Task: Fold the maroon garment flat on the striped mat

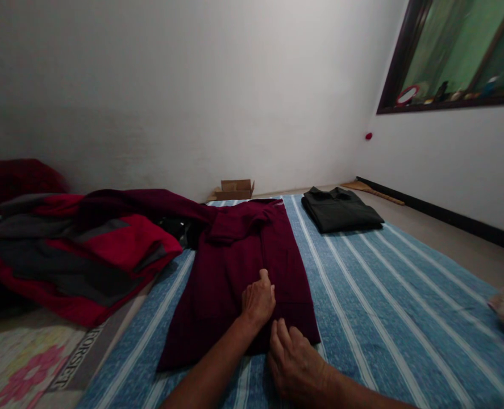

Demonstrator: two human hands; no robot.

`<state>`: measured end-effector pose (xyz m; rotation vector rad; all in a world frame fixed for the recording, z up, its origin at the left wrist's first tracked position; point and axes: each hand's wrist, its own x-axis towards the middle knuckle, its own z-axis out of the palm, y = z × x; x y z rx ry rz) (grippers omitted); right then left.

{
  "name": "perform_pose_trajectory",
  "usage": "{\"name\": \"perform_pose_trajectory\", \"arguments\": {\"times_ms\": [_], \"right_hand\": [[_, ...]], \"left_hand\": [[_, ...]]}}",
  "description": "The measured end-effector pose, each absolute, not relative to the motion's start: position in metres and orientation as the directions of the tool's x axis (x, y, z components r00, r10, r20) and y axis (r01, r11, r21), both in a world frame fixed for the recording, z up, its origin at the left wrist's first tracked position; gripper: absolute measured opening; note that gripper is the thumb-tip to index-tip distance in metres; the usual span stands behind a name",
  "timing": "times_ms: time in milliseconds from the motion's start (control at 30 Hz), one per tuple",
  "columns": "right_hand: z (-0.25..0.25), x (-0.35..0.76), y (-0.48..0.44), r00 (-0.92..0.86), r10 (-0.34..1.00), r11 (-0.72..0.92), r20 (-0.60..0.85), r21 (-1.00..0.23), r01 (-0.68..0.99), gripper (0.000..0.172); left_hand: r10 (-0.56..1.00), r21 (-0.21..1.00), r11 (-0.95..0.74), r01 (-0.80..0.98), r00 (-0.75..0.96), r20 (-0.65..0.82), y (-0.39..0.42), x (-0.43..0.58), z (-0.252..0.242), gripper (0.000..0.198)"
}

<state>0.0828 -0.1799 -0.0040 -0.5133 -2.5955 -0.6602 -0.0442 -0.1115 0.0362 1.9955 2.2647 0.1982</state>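
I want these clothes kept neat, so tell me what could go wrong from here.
1. The maroon garment's long sleeve stretches left over the red-and-grey clothing; a pull on the maroon garment might drag or snag that pile.
2. The left hand and right hand are close together near the hem, so the cloth could bunch or crease there.
3. The dark folded garment lies to the right; a wide sweep might disturb it.

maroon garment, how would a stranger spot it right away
Find the blue striped sheet. On it, under the left hand, lies the maroon garment, one sleeve reaching left. Its plain wine colour sets it apart from the red-and-grey clothing and the folded dark garment to its right.
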Motion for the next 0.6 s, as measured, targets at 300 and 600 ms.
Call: {"name": "perform_pose_trajectory", "arguments": {"times_ms": [300, 600], "right_hand": [[0.0, 0.083, -0.181, -0.857, 0.256, 0.832, 0.446, 0.35, 0.431, 0.027], [-0.006, 0.079, -0.181, -0.862, 0.306, 0.834, 0.404, 0.323, 0.447, 0.026]], "left_hand": [[0.994, 0.061, 0.106, 0.992, -0.107, 0.011, -0.113, -0.038, 0.039, 0.019], [0.976, 0.159, -0.142, 0.977, 0.111, 0.187, -0.105, -0.025, 0.038, 0.031]]}}
